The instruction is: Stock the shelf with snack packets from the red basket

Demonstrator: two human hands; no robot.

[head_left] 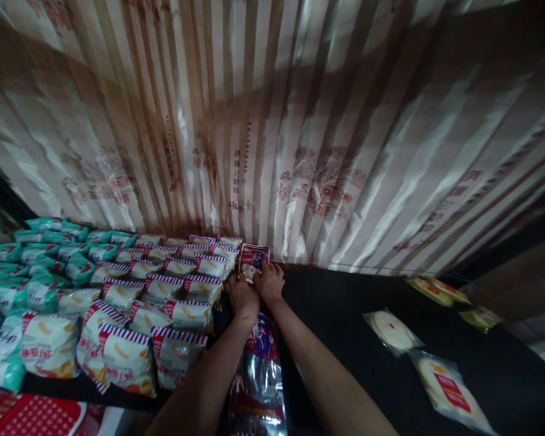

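At the back of the black table, a small dark red packet [253, 257] with a pale lower part stands against the curtain. My left hand [244, 297] grips its lower left side, and my right hand [270, 281] has its fingers closed on the right side. Beneath my forearms lies a long shiny bag [258, 381] in silver, purple and dark red. Just left of my left hand are rows of white snack bags [202, 287] with red and blue striped tops. My fingertips are partly hidden.
Teal bags [45, 287] crowd the far left. A red plastic basket [31, 412] is at the lower left. On the black table [331, 327] to the right lie flat round packaged items [393, 330] and yellow packets [431, 290]. A printed curtain [272, 121] hangs behind.
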